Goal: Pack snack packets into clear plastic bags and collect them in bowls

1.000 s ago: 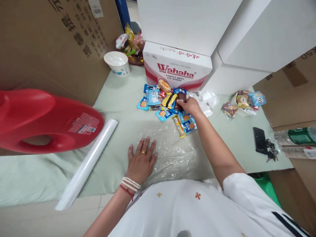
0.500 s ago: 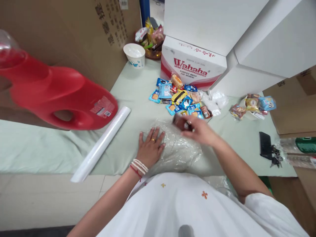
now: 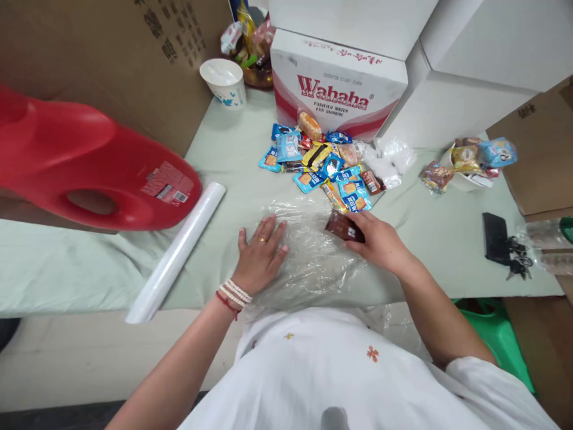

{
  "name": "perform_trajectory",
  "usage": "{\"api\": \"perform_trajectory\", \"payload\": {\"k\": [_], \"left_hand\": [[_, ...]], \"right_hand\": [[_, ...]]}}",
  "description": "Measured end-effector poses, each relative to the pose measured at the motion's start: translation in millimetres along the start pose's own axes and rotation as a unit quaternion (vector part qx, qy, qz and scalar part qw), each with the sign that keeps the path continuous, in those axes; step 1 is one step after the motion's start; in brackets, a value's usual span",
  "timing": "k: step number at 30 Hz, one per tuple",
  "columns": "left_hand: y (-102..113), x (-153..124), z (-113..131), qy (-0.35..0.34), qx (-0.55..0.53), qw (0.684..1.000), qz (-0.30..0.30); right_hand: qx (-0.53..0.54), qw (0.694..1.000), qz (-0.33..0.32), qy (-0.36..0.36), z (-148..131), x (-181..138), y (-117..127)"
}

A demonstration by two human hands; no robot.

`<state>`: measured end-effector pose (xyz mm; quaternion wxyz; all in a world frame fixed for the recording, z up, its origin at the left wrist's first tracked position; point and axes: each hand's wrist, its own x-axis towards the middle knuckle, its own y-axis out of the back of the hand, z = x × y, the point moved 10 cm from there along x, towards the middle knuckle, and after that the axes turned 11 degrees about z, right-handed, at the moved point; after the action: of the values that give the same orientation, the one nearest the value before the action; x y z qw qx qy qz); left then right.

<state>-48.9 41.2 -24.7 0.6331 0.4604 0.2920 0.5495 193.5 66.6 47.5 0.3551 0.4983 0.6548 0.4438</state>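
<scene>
A clear plastic bag [image 3: 308,263] lies flattened along the front of the cloth-covered table. My left hand [image 3: 261,254] rests on its left side with the fingers spread. At the bag's upper right, my right hand [image 3: 375,239] grips a small dark brown packet [image 3: 342,227] between thumb and fingers; its print is too small to read. Just beyond that packet is a pile of wrapped snacks [image 3: 320,158], mostly blue and yellow, with a brown one at its right. Crumpled clear plastic [image 3: 394,158] lies against the pile's right side.
A red jug [image 3: 111,173] and a white roll [image 3: 179,254] are at my left. Behind the snacks stands a Wahaba carton [image 3: 340,89]. A paper cup [image 3: 225,83] is at the back left; more snacks in a bowl [image 3: 470,179], a black wallet [image 3: 496,237] and keys [image 3: 519,257] are right.
My right hand has lowered the brown packet toward the plastic bag and steadied. My left hand stays flat on the bag. The camera view has shifted slightly.
</scene>
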Motion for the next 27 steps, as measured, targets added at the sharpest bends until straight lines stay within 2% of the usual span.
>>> {"api": "perform_trajectory", "payload": {"k": [3,6,9,12,15,17,19,23,25,27], "left_hand": [[16.6,-3.4,-6.1,0.013,-0.005,1.000,0.026],[43.8,-17.3,-6.0,-0.006,0.002,0.996,0.092],[52.8,-46.3,5.0,-0.090,-0.053,0.991,0.086],[43.8,-80.5,12.0,-0.167,-0.082,0.982,0.036],[37.0,-94.8,5.9,-0.181,-0.072,0.981,0.022],[38.1,-88.2,0.1,-0.175,-0.097,0.980,0.015],[44.9,-68.8,-7.2,-0.156,-0.143,0.977,0.010],[55.3,-7.5,-32.1,-0.058,-0.203,0.977,0.003],[52.7,20.9,-46.8,-0.002,-0.173,0.985,0.005],[49.9,39.9,-60.3,0.040,-0.101,0.994,0.018]], "right_hand": [[-0.002,0.995,-0.055,0.079,-52.1,10.1,-24.1],[-0.016,0.986,-0.109,0.127,-79.7,18.3,-57.0],[0.066,0.983,-0.089,0.149,-77.5,8.0,-60.2],[0.156,0.967,-0.042,0.198,-59.9,-31.2,-43.3],[0.135,0.962,-0.037,0.233,-37.2,-74.2,-43.5],[0.129,0.968,-0.021,0.216,-23.0,-83.8,-43.9],[0.166,0.967,-0.011,0.195,-16.0,-76.5,-39.7],[0.273,0.949,-0.047,0.149,-11.2,-26.2,-32.0],[0.243,0.966,-0.037,0.085,2.8,6.1,-32.8],[0.139,0.990,-0.025,0.014,21.2,29.6,-36.1]]}}
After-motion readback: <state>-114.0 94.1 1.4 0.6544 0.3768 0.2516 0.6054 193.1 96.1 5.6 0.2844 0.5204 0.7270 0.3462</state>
